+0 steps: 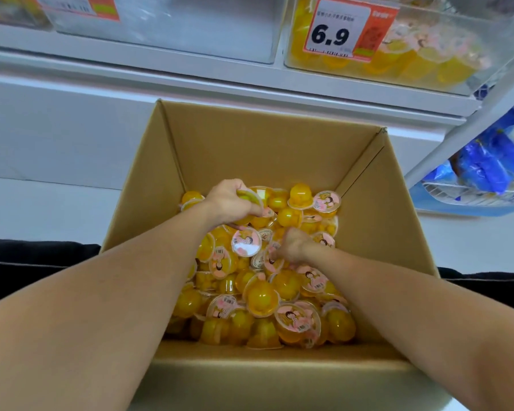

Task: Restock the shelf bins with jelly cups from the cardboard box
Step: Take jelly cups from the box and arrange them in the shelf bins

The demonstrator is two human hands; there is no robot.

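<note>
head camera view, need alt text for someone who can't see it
Both hands reach into an open cardboard box full of yellow jelly cups: the left hand grips some cups and the right hand digs into the pile. Above, a clear shelf bin holds more yellow cups behind a 6.9 price tag.

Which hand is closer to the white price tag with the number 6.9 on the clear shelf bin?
Left. The left hand grips yellow jelly cups deep in the cardboard box, below the price tag. The right hand lies nearer the camera, farther away.

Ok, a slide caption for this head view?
Both hands, left and right, gather yellow jelly cups inside the cardboard box below the shelf bin.
</note>
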